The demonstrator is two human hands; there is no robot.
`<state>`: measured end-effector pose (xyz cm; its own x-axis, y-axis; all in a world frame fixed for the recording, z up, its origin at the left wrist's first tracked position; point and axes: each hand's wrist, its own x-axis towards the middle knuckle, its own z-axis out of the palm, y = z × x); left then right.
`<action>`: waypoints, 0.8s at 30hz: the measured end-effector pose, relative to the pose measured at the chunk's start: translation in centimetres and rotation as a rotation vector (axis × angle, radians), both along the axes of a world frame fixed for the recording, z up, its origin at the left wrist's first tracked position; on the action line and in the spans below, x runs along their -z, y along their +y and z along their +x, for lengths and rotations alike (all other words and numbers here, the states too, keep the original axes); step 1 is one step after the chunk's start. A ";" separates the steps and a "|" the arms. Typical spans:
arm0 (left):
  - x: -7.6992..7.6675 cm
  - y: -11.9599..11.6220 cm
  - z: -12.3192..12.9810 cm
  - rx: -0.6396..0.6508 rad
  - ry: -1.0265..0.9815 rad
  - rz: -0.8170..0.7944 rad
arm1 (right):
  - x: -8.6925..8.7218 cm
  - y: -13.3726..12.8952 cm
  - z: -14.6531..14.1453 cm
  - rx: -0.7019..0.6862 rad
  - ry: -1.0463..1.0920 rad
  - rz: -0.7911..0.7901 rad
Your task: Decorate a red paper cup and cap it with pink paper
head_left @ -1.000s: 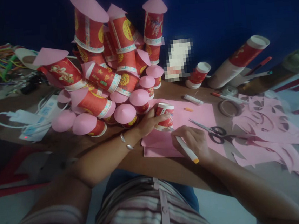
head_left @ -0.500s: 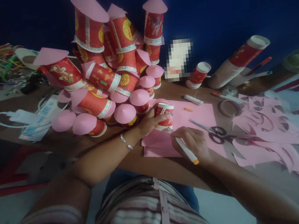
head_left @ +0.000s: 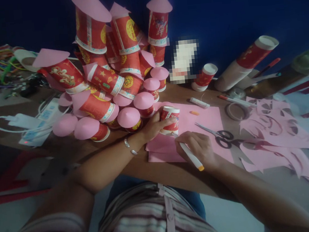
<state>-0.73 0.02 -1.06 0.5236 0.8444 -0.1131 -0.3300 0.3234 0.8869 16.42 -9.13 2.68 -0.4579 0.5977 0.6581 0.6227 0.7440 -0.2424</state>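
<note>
My left hand (head_left: 154, 126) is wrapped round a red paper cup (head_left: 171, 115), which stands over pink paper sheets (head_left: 201, 120). In my right hand (head_left: 197, 146) is a white marker pen (head_left: 192, 157) with an orange end toward me. Its tip points at the cup's lower rim; whether it touches there I cannot tell. A small orange pen cap (head_left: 194, 113) lies on the pink paper behind the cup. Scissors (head_left: 218, 136) with dark handles rest just right of my right hand, blades pointing away to the left.
Red cups with pink cone tops (head_left: 128, 117) are piled at the left. Pink paper offcuts (head_left: 276, 129) spread over the right side, near a roll of tape (head_left: 236, 111). A tall stack of cups (head_left: 256, 57) leans at the back right. A power strip (head_left: 41, 121) lies far left.
My right hand and the marker have shifted very slightly left along the cup's lower rim. The left hand keeps its hold on the cup.
</note>
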 end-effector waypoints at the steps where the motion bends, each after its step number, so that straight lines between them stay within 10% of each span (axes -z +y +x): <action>1: 0.0 0.0 0.0 -0.003 0.002 0.001 | 0.0 0.0 0.0 -0.002 0.001 0.007; 24: -0.9 0.1 0.1 -0.026 -0.187 -0.106 | -0.1 0.2 0.3 -0.108 0.131 0.037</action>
